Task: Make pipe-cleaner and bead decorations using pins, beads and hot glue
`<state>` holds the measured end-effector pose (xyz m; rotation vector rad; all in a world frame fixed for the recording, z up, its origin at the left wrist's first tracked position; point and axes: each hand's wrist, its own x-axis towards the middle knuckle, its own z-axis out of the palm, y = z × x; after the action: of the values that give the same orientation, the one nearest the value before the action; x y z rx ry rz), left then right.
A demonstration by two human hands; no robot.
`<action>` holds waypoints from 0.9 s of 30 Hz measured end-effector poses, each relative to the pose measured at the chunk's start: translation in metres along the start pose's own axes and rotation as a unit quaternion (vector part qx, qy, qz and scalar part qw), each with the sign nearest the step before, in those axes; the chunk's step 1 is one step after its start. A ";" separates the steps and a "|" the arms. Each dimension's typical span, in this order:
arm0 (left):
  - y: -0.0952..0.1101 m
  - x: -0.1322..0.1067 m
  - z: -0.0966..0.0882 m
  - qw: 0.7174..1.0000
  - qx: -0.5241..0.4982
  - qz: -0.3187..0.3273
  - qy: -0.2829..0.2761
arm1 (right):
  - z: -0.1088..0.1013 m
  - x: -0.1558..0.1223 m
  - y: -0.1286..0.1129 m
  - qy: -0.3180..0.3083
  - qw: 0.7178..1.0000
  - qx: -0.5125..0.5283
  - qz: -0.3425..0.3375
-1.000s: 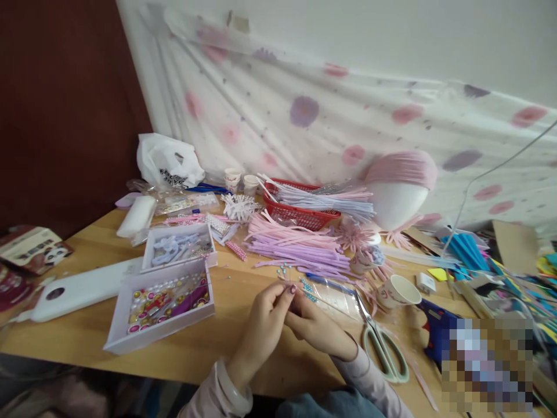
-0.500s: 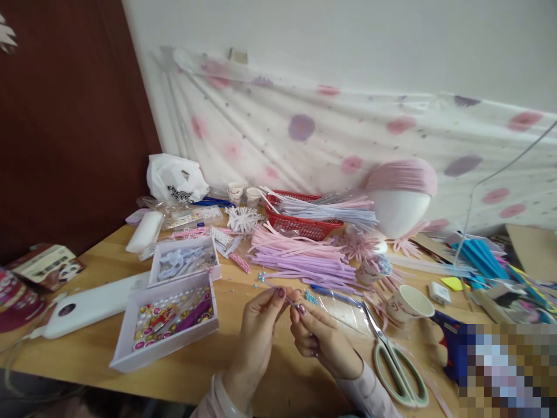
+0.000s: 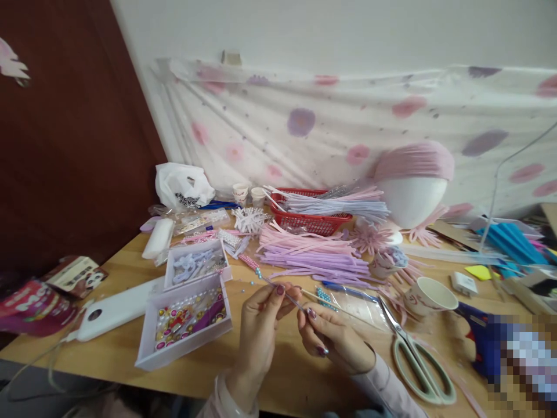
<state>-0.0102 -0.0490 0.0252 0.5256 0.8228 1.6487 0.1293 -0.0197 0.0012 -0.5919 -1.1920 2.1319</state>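
A thin lilac-grey stem (image 3: 294, 301), seemingly a pipe cleaner, runs between my two hands over the table. My left hand (image 3: 256, 331) pinches it between thumb and forefinger, and its far end sticks out beyond those fingertips. Lower down, my right hand (image 3: 337, 337) grips the near part with thumb and bent forefinger. Small turquoise beads (image 3: 258, 272) lie close to the far tip; whether any touch it I cannot tell. Beyond the right hand is a clear bag (image 3: 359, 306) with more turquoise beads (image 3: 326, 298). Green-handled scissors (image 3: 420, 366) rest to the right.
White boxes of gems (image 3: 150, 348) and lilac pieces (image 3: 172, 270) stand left. Behind are pink and purple pipe cleaners (image 3: 315, 261), a red basket (image 3: 304, 222) and a white head form (image 3: 418, 200). A paper cup (image 3: 429, 299) and a blue glue gun (image 3: 485, 339) are right.
The view has shifted, so the table things appear farther right. My right hand has drawn slightly away from my left, and more of the stem shows between them.
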 end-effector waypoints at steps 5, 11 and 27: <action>0.044 0.009 -0.027 0.987 0.051 0.134 0.069 | -0.008 -0.001 0.007 0.026 0.999 -0.025 -0.006; 0.144 0.018 -0.102 0.850 0.428 0.209 0.224 | -0.012 -0.002 0.006 0.050 0.998 -0.019 0.013; 0.136 0.031 -0.121 0.601 0.783 0.079 0.141 | -0.028 -0.003 0.018 0.028 1.000 -0.012 -0.004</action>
<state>-0.1933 -0.0603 0.0458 1.5501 2.4919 0.6803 0.1437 -0.0128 -0.0282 -0.6511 -1.1884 2.0837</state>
